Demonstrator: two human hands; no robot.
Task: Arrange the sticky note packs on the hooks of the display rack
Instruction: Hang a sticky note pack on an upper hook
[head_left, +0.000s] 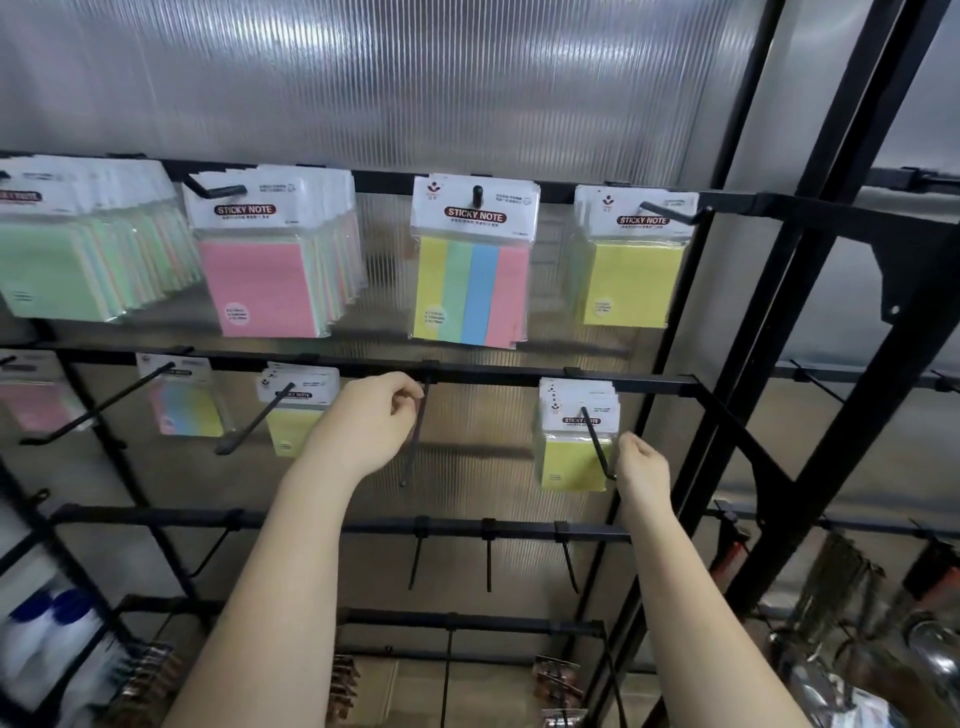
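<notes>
Sticky note packs hang on black hooks of a wire display rack (519, 376). On the top rail are green packs (78, 270), pink-fronted packs (260, 280), a four-colour pack (472, 288) and yellow packs (631, 280). The middle rail carries a pastel pack (187, 408), a yellow pack (293, 428) and several yellow packs (569, 462) on a long hook (597, 441). My left hand (371, 421) pinches an empty hook (413, 457) near its base. My right hand (641, 470) sits beside the tip of the long hook, fingers loosely curled, with no pack in it.
Lower rails hold several bare hooks (488, 561). A thick black frame post (737, 415) rises at the right. Metal items (836, 587) hang at lower right, blue-and-white packages (52, 634) at lower left. A ribbed translucent panel (415, 78) backs the rack.
</notes>
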